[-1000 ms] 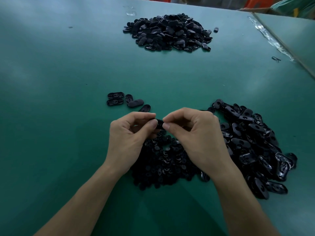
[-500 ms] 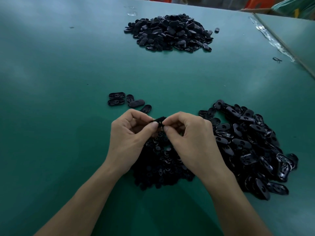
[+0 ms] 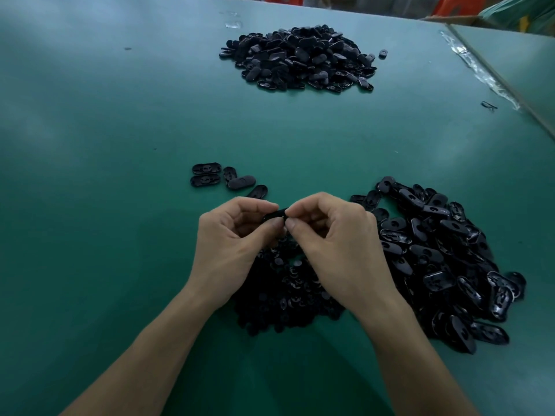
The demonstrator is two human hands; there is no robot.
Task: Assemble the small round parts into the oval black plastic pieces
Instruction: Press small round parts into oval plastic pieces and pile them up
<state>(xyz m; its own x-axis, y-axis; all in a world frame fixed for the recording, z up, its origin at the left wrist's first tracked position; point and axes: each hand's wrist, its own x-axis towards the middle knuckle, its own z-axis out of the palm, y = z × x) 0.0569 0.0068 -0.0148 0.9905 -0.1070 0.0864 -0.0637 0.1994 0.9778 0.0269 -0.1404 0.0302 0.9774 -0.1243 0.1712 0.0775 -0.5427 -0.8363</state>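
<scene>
My left hand [image 3: 231, 244] and my right hand [image 3: 339, 244] meet at the fingertips over the table's near middle. Between them they pinch one oval black piece [image 3: 274, 215]; most of it is hidden by the fingers. Whether a small round part sits between my right fingertips I cannot tell. Beneath the hands lies a heap of small round black parts [image 3: 288, 292]. A spread heap of oval black pieces [image 3: 441, 253] lies just to the right of my right hand.
A big pile of black oval pieces [image 3: 300, 57] sits far across the green table [image 3: 105, 205]. Several loose oval pieces [image 3: 222, 178] lie just beyond my left hand. The table's right edge [image 3: 492, 85] runs diagonally with clear tape on it.
Both hands shifted slightly and kept working the same oval piece at the fingertips; my right fingers have closed in tighter on it. The heaps have not moved.
</scene>
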